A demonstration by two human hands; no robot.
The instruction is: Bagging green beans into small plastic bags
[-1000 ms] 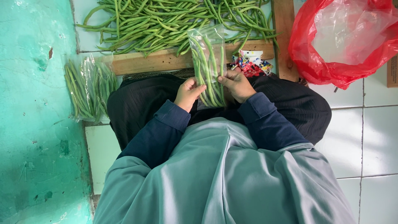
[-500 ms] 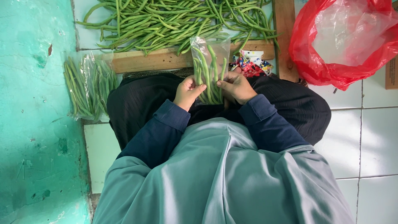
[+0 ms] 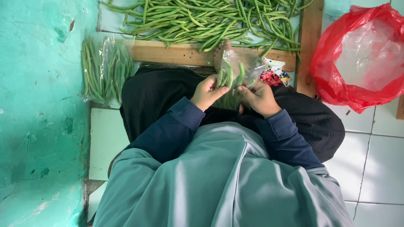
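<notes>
Nearest, at frame bottom, we see our grey-green smock and dark blue sleeves w/ the black-clad lap [image 3: 160, 96] beyond, serving as a work surface. Just above centre, our left hand [image 3: 207, 91] is curled shut on the lower left side of a small clear plastic bag of green beans [image 3: 233, 77], thumb pressing it; our right hand [image 3: 259, 97] is likewise closed on the bag's right side. Both grip low so the bag stands upright, mouth pointing away, beans kept from spilling. Just right of it, a small multicoloured wrapper [image 3: 275, 76] lies on the lap. Further, a pale wooden frame [image 3: 176, 54] edges the loose pile of long green beans [image 3: 210, 19] across the top, presumably to contain them. Upper left, filled clear bags of beans [image 3: 105, 69] lie beside the turquoise wall [image 3: 38, 105], set apart from the loose ones. Upper right: a red plastic bag [image 3: 357, 54] w/ its mouth open on white floor tiles [image 3: 378, 164].
</notes>
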